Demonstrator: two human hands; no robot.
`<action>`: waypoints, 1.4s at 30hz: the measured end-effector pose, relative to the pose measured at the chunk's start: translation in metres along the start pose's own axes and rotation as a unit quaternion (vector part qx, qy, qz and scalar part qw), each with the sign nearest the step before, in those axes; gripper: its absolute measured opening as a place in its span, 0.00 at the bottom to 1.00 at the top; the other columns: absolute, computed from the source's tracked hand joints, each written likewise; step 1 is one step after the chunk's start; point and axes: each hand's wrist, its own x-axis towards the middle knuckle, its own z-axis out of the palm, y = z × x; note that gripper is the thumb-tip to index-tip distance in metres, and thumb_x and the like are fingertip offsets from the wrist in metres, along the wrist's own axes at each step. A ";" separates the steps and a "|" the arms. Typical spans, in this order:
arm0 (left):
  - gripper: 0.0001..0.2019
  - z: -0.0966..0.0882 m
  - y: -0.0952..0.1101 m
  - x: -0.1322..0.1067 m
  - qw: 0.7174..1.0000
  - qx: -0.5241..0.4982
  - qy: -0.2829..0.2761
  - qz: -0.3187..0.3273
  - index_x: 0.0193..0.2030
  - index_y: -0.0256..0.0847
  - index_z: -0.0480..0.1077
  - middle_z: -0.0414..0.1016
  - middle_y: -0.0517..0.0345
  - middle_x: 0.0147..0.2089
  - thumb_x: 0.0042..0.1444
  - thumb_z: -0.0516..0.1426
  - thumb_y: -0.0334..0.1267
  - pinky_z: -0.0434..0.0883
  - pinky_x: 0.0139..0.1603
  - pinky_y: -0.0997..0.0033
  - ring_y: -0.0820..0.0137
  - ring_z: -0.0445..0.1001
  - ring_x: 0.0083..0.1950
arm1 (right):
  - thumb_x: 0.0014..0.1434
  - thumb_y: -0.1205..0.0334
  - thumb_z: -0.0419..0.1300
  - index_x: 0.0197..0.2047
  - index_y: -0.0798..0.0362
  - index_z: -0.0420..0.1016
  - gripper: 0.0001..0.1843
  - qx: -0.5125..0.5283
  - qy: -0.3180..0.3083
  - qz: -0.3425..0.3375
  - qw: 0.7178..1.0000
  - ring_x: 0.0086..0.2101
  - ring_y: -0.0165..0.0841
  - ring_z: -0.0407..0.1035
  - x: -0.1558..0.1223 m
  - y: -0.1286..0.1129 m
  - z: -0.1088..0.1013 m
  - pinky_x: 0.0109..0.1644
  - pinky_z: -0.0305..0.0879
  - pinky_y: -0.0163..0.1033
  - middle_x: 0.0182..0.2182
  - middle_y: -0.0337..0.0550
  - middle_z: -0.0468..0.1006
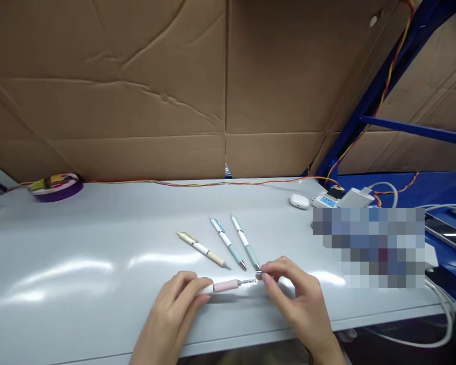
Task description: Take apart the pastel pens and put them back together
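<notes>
My left hand (182, 301) is closed around the white barrel of a pen with a pink grip (226, 286). The pen lies nearly level, its bare inner end (247, 281) pointing right. Between thumb and forefinger, my right hand (294, 289) pinches a small silver pen tip (259, 275), just off that inner end. Behind the hands, three more pens rest on the table: a cream one (203, 250), a blue one (228, 242) and a pale green one (245, 241), whose lower end comes close to my right fingertips.
On the grey-white table (99, 304), a round purple tin (57, 187) stands at the back left. A white earbud case (299, 201), a power strip (325, 199) and a white charger (355, 198) sit at the right, near a blurred patch. Twisted wires (197, 184) run along the back edge.
</notes>
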 end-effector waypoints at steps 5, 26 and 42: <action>0.11 0.001 0.003 -0.001 0.999 -0.027 0.002 -0.028 0.43 0.50 0.70 0.69 0.57 0.41 0.65 0.47 0.40 0.69 0.40 0.72 0.66 0.70 0.43 | 0.59 0.69 0.57 0.34 0.50 0.71 0.05 0.027 -0.023 -0.002 0.999 0.29 0.31 0.67 -0.002 -0.001 -0.001 0.33 0.64 0.35 0.26 0.37 0.72; 0.11 0.014 0.021 0.013 0.999 -0.002 0.046 0.023 0.43 0.46 0.72 0.67 0.56 0.37 0.64 0.48 0.37 0.69 0.34 0.75 0.70 0.71 0.35 | 0.62 0.70 0.55 0.43 0.49 0.75 0.10 -0.017 -0.092 -0.029 0.995 0.34 0.32 0.73 0.006 0.008 -0.002 0.37 0.68 0.34 0.33 0.40 0.78; 0.12 0.016 0.014 0.002 0.998 -0.054 0.042 0.017 0.43 0.48 0.72 0.68 0.56 0.37 0.66 0.48 0.40 0.70 0.36 0.75 0.70 0.71 0.36 | 0.63 0.56 0.56 0.54 0.49 0.67 0.17 -0.042 -0.110 -0.062 0.991 0.33 0.34 0.71 0.002 0.006 0.002 0.37 0.68 0.37 0.36 0.42 0.78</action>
